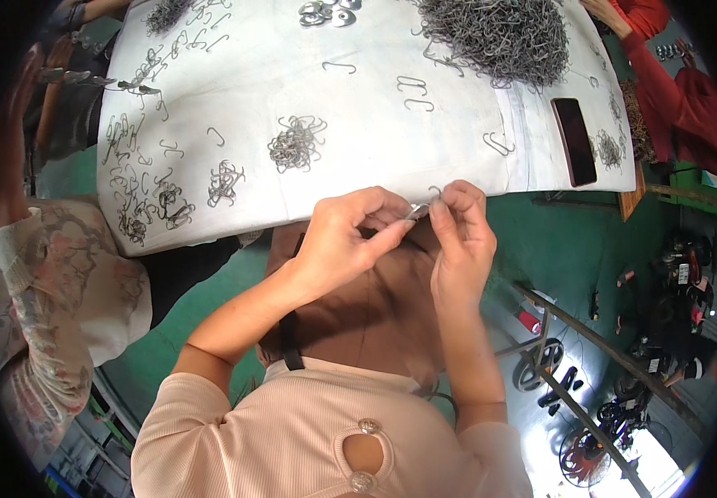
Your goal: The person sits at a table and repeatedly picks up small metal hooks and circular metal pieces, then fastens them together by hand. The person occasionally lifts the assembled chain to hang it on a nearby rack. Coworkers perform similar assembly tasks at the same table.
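Just off the table's near edge, above my lap, both my hands meet with fingertips closed. Between the thumb and forefinger of my left hand (343, 236) is a small shiny metal piece (416, 212); its exact kind is mostly hidden by my fingers. My right hand (464, 236) pinches a bent wire hook (435, 191), its curved end showing above the fingertips beside the metal piece. A small heap of wire hooks (296, 144) lies on the white tabletop (358, 178) beyond my left hand. Nearer my right hand rests a pair of loose hooks (498, 144).
A large pile of hooks (504, 41) covers the far right, near several round shiny metal pieces (328, 12). A black phone (574, 142) lies at the right edge. Smaller hook heaps (226, 183) spread leftward. Other people sit left and far right; one person's hand (17, 91) reaches in at left.
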### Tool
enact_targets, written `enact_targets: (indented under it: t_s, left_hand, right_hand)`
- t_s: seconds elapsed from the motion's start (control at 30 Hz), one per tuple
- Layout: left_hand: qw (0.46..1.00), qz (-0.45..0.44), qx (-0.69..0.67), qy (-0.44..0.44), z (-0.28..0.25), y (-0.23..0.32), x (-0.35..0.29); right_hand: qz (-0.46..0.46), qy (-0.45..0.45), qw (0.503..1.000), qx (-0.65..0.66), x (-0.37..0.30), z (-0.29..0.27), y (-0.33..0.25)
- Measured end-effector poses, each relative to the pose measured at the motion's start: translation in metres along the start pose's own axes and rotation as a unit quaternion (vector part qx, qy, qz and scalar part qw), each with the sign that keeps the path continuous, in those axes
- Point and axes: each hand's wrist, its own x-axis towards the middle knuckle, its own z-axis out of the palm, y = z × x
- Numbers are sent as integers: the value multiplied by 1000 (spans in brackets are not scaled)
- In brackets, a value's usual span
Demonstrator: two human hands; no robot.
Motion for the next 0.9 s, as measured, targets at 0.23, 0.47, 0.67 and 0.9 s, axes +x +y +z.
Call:
enact_targets:
  t_s: [0.23, 0.47, 0.67, 0.9]
  left_hand:
    - [913, 200, 322, 150, -75, -46, 126]
    - [818, 131, 541, 147, -115, -62, 248]
    - [852, 97, 509, 79, -124, -53, 238]
    - [995, -63, 70, -43, -53, -9, 71]
  right_hand:
    - [-105, -5, 994, -33, -7, -5, 3]
    - [-103, -5, 992, -73, -13, -5, -1]
    - [-125, 13, 989, -79, -13, -7, 0]
    - [-107, 16, 990, -90, -14, 0, 10]
